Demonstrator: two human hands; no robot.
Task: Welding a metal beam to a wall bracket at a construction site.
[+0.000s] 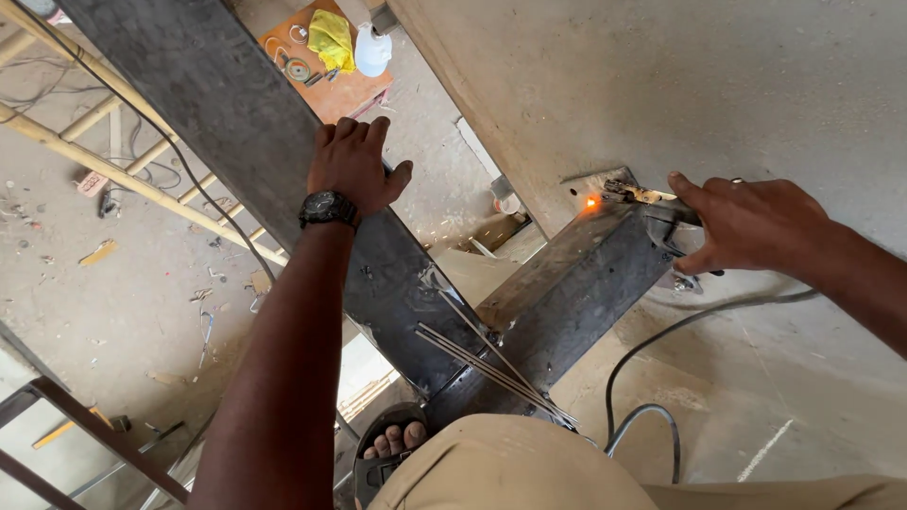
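Note:
My left hand (354, 165), with a black watch on the wrist, rests flat with fingers spread on a long dark steel beam (217, 113) that runs up to the left. My right hand (746, 227) grips a welding electrode holder (661, 212) whose tip glows orange (592, 201) where a shorter dark steel beam (567, 293) meets a small metal plate on the concrete wall (709, 85). Several thin welding rods (491, 364) lie across the joint of the two beams, just above my knee.
A black cable (642, 378) loops down from the holder. Far below lie a bamboo ladder (123, 179), an orange board (331, 66) with a yellow cloth, a white jug and a grinder disc, and scattered debris. My sandalled foot (397, 439) shows underneath.

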